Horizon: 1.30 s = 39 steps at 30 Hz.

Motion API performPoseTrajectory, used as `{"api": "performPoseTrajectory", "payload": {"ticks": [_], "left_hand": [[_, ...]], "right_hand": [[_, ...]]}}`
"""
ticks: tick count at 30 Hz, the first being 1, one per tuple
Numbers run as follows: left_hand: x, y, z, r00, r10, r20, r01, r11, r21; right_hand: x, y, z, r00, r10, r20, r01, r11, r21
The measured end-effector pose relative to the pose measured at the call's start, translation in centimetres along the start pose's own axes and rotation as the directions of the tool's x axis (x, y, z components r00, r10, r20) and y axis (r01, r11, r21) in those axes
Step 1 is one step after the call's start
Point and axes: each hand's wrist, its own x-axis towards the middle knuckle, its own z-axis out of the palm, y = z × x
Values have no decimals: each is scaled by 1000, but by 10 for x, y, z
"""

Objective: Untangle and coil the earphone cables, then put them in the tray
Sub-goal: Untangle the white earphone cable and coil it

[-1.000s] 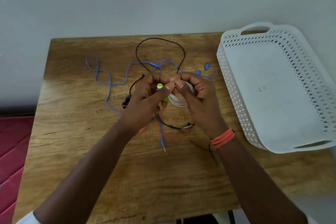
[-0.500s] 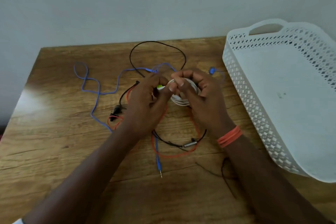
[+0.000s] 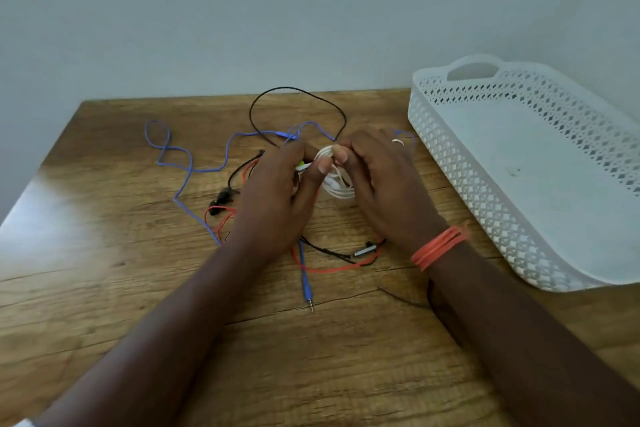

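**White coil nearly done, tray waits on my right**

The wooden table (image 3: 104, 288) fills most of what I see, and the white perforated tray (image 3: 450, 163) lies along its right side, its long axis running from the far wall toward me, with nothing in it that I can see. My right hand (image 3: 384, 184) is the nearer of the two to it, just beside its left wall, so I judge the carry over should fall to that hand, moving rightward.

Between my hands, near the middle of the table, I hold the white earphone cable (image 3: 341, 189), already gathered into a loose coil. My right hand has its fingers curled round the coil's right side. My left hand (image 3: 277, 198) pinches the cable's loose end, where a small green piece shows, between thumb and fingers against the coil's left edge.

Under and around my hands lie the rest, still tangled: the blue cable (image 3: 188, 166) trailing off to the left with its plug (image 3: 307, 291) pointing toward me, the black cable (image 3: 298, 90) looping toward the far edge, and the red cable (image 3: 332, 270) curving below my wrists.

My hands hide where these three cross, so I cannot tell how knotted they are. How many turns the white coil has, and whether its end is tucked in, I cannot make out either.
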Motion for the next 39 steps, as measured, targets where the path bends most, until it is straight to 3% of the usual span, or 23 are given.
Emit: {"api": "performPoseTrajectory", "payload": {"ticks": [6,10,15,18,22,27,32,36,39], "left_hand": [[-1,0,1,999,-34,-42,28,991,-127],[0,7,-5,998,-21,-53,8,972,-236],[-13,22,-11,997,-71,-30,52,904,-425],[-14,30,-20,994,-97,42,105,870,-483],[-8,22,-30,955,-207,211,286,829,-481],[-4,19,-45,917,-179,358,382,659,-648],[2,21,-45,946,-148,287,306,696,-649],[6,19,-44,955,-180,238,297,649,-700],[6,23,-44,940,-192,283,340,616,-710]], "right_hand": [[0,-12,2,998,-57,40,57,998,-11],[-2,-15,-1,997,-80,-6,79,995,-56],[0,-21,8,994,-87,-62,90,995,47],[-1,-22,9,998,-48,-46,55,985,165],[-2,-21,5,999,-34,26,27,971,236],[-1,-32,3,994,-108,10,99,941,323],[-2,-40,-1,989,-140,-45,147,935,323],[1,-37,-8,990,-125,-71,141,940,311],[3,-35,-7,993,-104,-56,117,933,340]]}}
